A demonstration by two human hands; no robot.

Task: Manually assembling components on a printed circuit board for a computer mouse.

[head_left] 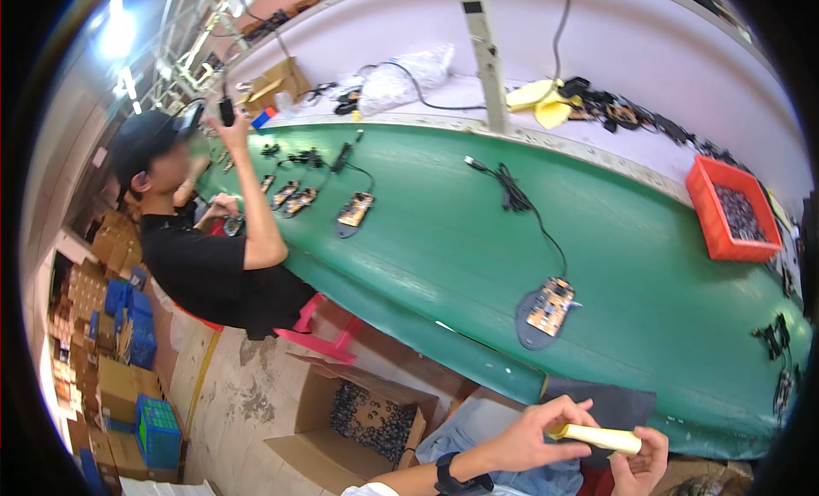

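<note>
In front of me, a rolled pale-yellow piece (604, 437) spans the space between my two hands; its material cannot be made out. My left hand (539, 435) pinches its left end between thumb and fingers. At the other end, the fingers of my right hand (641, 464) close on it. Under and behind them a dark sheet (601, 402) lies over the near edge of the green conveyor belt (426, 240). Farther up the belt rests a mouse base with an exposed circuit board (548, 308), its black cable (512, 189) trailing away.
Several more corded boards (354, 210) lie at the left, beside a person in black (213, 266) raising one hand. A red bin (735, 210) of small dark parts stands far right. Below, an open carton (358, 423) holds dark parts. A post (485, 57) rises behind the belt.
</note>
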